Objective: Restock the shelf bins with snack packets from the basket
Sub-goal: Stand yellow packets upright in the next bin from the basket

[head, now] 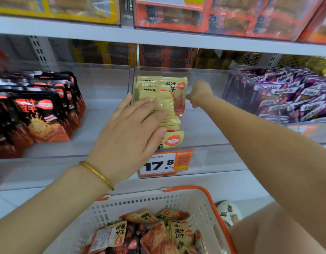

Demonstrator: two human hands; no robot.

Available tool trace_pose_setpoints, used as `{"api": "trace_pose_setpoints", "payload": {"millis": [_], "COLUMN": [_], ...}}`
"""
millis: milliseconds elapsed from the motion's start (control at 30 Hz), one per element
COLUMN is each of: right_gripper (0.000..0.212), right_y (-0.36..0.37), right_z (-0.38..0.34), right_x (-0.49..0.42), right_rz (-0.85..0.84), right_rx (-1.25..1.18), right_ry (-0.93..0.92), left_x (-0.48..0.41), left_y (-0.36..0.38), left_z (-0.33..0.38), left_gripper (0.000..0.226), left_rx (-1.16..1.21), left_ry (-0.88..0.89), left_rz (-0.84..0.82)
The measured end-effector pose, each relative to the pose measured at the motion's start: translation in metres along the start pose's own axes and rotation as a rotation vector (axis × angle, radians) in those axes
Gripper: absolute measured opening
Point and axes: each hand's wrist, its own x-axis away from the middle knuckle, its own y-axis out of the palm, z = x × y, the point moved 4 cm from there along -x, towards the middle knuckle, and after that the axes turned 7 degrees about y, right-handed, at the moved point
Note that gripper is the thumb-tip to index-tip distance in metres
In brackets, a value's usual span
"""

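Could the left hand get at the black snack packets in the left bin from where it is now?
Probably yes. The left hand lies flat on the yellow packets in the middle bin, holding nothing, and the black packets sit in the open-topped neighbouring bin; only a clear divider stands between.

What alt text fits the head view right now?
Both hands straighten a row of yellow snack packets in the middle clear bin: left hand flat on top, right hand at the back. The basket below holds more.
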Motion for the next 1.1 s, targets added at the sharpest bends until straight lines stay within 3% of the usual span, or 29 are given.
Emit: {"api": "trace_pose_setpoints", "payload": {"millis": [100, 200, 300, 400, 500, 533, 600, 633, 667, 733, 800, 933, 1033, 1100], "right_gripper": [0.007, 0.005, 0.007, 0.013, 0.019, 0.027, 0.031, 0.022, 0.017, 0.044, 0.045, 0.023, 0.041, 0.046], "right_y": [-0.049, -0.07, -0.013, 0.088, 0.173, 0.196, 0.239, 0.257, 0.273, 0.292, 0.298, 0.292, 0.26, 0.229], "right_z": [-0.002, 0.013, 0.037, 0.07, 0.11, 0.125, 0.157, 0.169, 0.18, 0.194, 0.199, 0.195, 0.18, 0.168], "right_x": [0.057, 0.156, 0.216, 0.222, 0.213, 0.217, 0.231, 0.238, 0.245, 0.255, 0.262, 0.253, 0.231, 0.221], "right_rz": [0.064, -0.158, -0.642, -0.87, -0.786, -0.837, -0.957, -0.955, -0.929, -0.827, -0.723, -0.809, -0.799, -0.774], "right_rx": [-0.133, -0.451, -0.335, 0.127, 0.519, 0.574, 0.591, 0.567, 0.55, 0.546, 0.548, 0.33, 0.054, -0.349], "right_ry": [-0.151, -0.318, -0.296, -0.238, -0.372, -0.355, -0.258, -0.19, -0.142, -0.069, -0.043, 0.066, 0.171, 0.398], "left_x": [0.011, 0.037, 0.07, 0.104, 0.119, 0.12, 0.124, 0.124, 0.124, 0.125, 0.126, 0.129, 0.132, 0.134], "left_y": [-0.021, -0.029, 0.001, 0.045, 0.066, 0.069, 0.076, 0.078, 0.08, 0.083, 0.086, 0.09, 0.095, 0.098], "left_z": [0.025, 0.053, 0.069, 0.069, 0.065, 0.064, 0.062, 0.062, 0.062, 0.06, 0.057, 0.053, 0.048, 0.045], "left_gripper": [0.039, 0.03, 0.025, 0.026, 0.033, 0.033, 0.029, 0.028, 0.029, 0.03, 0.031, 0.029, 0.03, 0.027], "left_rx": [0.002, 0.002, 0.029, 0.067, 0.097, 0.093, 0.065, 0.052, 0.041, 0.031, 0.04, 0.052, 0.071, 0.107], "left_ry": [0.09, 0.206, 0.291, 0.22, 0.129, 0.114, 0.116, 0.113, 0.117, 0.113, 0.094, 0.076, 0.018, -0.072], "left_rz": [0.174, 0.209, -0.07, -0.43, -0.613, -0.644, -0.692, -0.733, -0.756, -0.779, -0.795, -0.802, -0.84, -0.84]}}
